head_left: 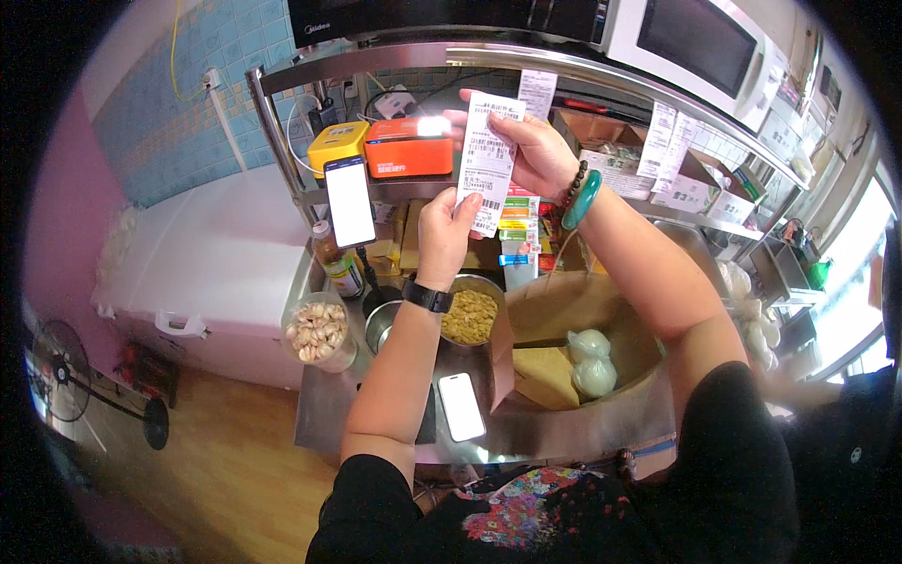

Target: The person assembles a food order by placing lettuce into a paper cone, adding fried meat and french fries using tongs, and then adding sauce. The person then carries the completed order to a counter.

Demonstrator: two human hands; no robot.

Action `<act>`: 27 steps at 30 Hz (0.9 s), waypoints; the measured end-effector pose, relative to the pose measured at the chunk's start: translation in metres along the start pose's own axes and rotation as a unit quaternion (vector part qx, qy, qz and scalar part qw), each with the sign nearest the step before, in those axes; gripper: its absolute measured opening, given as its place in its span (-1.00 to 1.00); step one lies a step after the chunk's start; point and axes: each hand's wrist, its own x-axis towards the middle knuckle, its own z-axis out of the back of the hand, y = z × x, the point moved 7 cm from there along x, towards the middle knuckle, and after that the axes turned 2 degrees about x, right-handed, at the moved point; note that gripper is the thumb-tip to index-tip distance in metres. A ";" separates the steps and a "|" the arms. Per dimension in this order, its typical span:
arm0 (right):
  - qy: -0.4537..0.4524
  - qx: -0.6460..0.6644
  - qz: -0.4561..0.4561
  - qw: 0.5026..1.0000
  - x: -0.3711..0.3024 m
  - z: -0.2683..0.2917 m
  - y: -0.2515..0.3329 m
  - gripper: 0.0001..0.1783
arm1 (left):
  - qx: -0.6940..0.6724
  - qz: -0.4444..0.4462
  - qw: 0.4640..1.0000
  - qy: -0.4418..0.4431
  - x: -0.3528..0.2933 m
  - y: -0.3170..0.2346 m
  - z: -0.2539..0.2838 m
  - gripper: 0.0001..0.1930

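Note:
A long printed receipt (488, 155) is held up between both my hands, over the steel table. My left hand (444, 230) pinches its lower edge, thumb in front. Near the top, my right hand (536, 150) grips it with the thumb pressed on the paper; its other fingers are partly hidden behind. Just left of the receipt are an orange box (409, 158) and a lit phone on a stand (350, 205). Below my hands, a brown paper bag (545, 320) stands open with two round, pale, wrapped bundles (592, 363) inside.
A tub of garlic (319, 334), a bottle (338, 261), a pot of yellow food (469, 317) and another phone (461, 407) stand or lie on the table. A metal shelf (658, 80) with microwaves crosses above. A white chest freezer (197, 263) is at left, a fan (62, 369) below.

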 end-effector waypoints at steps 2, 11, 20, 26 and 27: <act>-0.002 0.036 0.009 0.999 -0.013 -0.003 0.009 -0.50 | 0.012 0.000 1.000 0.009 -0.007 -0.006 -0.011 -0.80; -0.007 0.091 0.022 0.996 -0.060 -0.017 0.037 -0.50 | 0.000 -0.004 0.999 0.046 -0.038 -0.029 -0.047 -0.81; -0.022 0.101 0.042 0.994 -0.090 -0.018 0.051 -0.51 | -0.013 -0.010 0.997 0.081 -0.053 -0.039 -0.073 -0.79; -0.024 0.103 0.046 0.993 -0.101 -0.014 0.059 -0.52 | -0.018 0.009 0.996 0.090 -0.057 -0.041 -0.084 -0.75; -0.016 0.101 0.046 0.994 -0.101 -0.012 0.059 -0.51 | -0.023 0.014 0.996 0.089 -0.057 -0.038 -0.086 -0.75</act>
